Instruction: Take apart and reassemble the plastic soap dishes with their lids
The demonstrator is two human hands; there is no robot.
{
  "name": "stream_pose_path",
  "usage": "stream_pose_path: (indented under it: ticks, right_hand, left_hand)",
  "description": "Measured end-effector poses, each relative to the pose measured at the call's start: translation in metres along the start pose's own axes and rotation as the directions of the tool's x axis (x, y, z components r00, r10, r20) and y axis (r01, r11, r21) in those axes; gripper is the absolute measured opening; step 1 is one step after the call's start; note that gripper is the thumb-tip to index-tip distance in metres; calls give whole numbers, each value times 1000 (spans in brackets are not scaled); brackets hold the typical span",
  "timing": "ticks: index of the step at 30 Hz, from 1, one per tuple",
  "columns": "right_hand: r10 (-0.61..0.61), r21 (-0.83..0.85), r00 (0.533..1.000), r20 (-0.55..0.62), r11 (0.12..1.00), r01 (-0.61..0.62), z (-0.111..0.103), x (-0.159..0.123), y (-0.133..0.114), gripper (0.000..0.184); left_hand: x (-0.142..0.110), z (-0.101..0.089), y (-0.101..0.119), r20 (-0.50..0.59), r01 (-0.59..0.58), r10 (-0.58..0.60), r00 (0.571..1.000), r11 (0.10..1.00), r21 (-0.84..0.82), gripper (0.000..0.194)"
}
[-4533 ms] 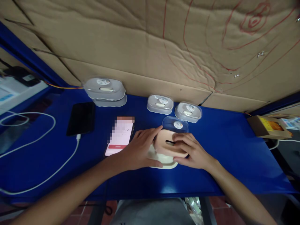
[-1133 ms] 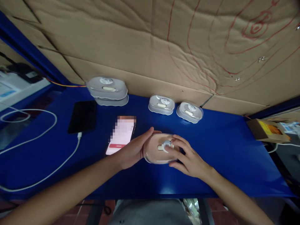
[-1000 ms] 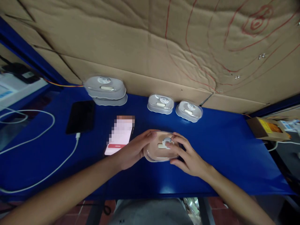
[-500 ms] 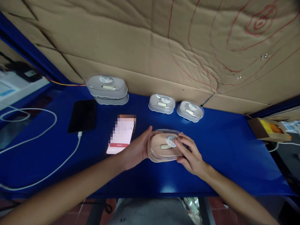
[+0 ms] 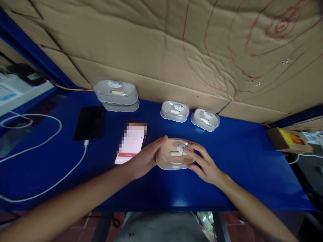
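Note:
A peach oval case with a clear lid and a round white sticker rests on the blue table between my hands. My left hand cups its left end, thumb and fingers curled against the side. My right hand grips the right end, fingertips resting on the lid near the sticker. A small cream bar shows through the lid.
Two small clear-lidded cases stand behind, and a larger stacked pair sits at the back left. A lit phone and a dark phone with a white cable lie to the left. Cardboard backs the table; a small box sits right.
The clear lid that stood behind the peach case 4.5 s ago is now on top of it. Both hands stay at its ends; the case has shifted slightly.

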State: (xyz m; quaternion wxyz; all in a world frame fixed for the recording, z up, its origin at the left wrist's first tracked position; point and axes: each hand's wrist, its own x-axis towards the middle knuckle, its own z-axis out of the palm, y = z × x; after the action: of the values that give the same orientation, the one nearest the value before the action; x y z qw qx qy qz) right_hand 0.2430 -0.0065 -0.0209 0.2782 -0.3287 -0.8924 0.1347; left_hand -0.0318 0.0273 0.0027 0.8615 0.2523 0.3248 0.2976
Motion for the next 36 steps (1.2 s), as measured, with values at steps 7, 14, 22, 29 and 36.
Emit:
stream_pose_path:
  ticks: [7, 14, 22, 29, 36]
  right_hand:
    - [24, -9, 1000, 12, 1000, -24, 1, 4, -4, 74]
    - [65, -5, 994, 86, 998, -65, -17, 7, 4, 67]
    - [205, -55, 972, 114, 978, -200, -57, -2, 18, 58]
    - [446, -221, 895, -20, 871, -439, -105, -50, 73, 51]
    - [606, -411, 739, -296, 617, -671, -130, -86, 126, 46]
  left_hand:
    - [1, 0, -2, -53, -41, 40, 998, 999, -20, 54]
    - [0, -2, -10, -134, -166, 225, 965, 921, 353, 49]
    - [26, -1, 16, 261, -254, 632, 730, -104, 962, 57]
    - [84, -12, 66, 336, -130, 575, 746, -368, 921, 64]
    - [43, -17, 42, 368, -118, 575, 730, -425, 898, 46]
